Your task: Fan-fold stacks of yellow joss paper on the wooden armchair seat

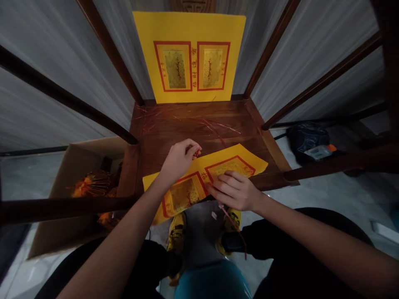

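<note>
A yellow paper sheet (249,162) with two red-framed printed panels lies across the front of a dark wooden chair seat (187,124). My left hand (179,160) rests curled on the sheet's upper edge, fingertips pinched on something small and reddish I cannot make out. My right hand (233,191) presses flat on the sheet near the middle, fingers stretched toward the left panel. A second, similar yellow sheet (189,56) stands upright against the chair back.
Thin red strands (215,126) lie scattered on the seat, and one hangs below my right hand. A cardboard box (67,174) with orange-gold items sits on the floor at left. A dark round device (308,143) lies on the floor at right. Chair arms flank both sides.
</note>
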### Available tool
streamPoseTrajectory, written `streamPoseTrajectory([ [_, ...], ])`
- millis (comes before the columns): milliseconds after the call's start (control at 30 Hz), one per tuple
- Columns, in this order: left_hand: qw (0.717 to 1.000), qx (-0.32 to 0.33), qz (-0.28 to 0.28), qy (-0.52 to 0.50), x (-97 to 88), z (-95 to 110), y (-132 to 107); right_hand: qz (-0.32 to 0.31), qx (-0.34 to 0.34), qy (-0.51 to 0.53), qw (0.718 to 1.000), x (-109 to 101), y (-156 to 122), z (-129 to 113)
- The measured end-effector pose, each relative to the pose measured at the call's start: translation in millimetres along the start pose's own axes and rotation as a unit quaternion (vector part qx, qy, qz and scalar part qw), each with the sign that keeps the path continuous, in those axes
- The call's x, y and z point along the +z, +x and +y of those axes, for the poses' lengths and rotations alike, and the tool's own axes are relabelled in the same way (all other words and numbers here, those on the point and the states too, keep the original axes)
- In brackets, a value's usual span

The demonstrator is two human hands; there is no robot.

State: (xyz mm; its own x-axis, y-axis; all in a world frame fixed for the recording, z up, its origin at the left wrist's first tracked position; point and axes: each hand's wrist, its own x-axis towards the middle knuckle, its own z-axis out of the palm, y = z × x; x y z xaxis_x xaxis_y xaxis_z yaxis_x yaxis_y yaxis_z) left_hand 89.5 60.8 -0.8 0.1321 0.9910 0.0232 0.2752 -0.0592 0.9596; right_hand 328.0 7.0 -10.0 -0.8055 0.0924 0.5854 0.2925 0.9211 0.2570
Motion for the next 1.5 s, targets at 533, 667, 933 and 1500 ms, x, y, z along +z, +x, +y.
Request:
streamPoseTrajectory([
  [533,0.980,-0.103,0.024,-0.170,-10.8,12.0,24.9,-0.117,0.026,0.104,0.987,7.5,-1.3,5.9],
  [667,0.974,-0.099,0.011,-0.205,-11.0,20.8,24.3,-0.126,0.040,0.123,0.984,7.6,-2.7,7.3],
  [933,0.970,-0.097,0.018,-0.224,-11.2,25.8,27.6,-0.138,0.045,0.141,0.979,7.6,-2.8,10.7],
  [1500,0.986,-0.019,0.031,-0.164,-11.6,48.3,19.4,-0.134,0.094,0.214,0.963,8.8,3.3,8.8],
])
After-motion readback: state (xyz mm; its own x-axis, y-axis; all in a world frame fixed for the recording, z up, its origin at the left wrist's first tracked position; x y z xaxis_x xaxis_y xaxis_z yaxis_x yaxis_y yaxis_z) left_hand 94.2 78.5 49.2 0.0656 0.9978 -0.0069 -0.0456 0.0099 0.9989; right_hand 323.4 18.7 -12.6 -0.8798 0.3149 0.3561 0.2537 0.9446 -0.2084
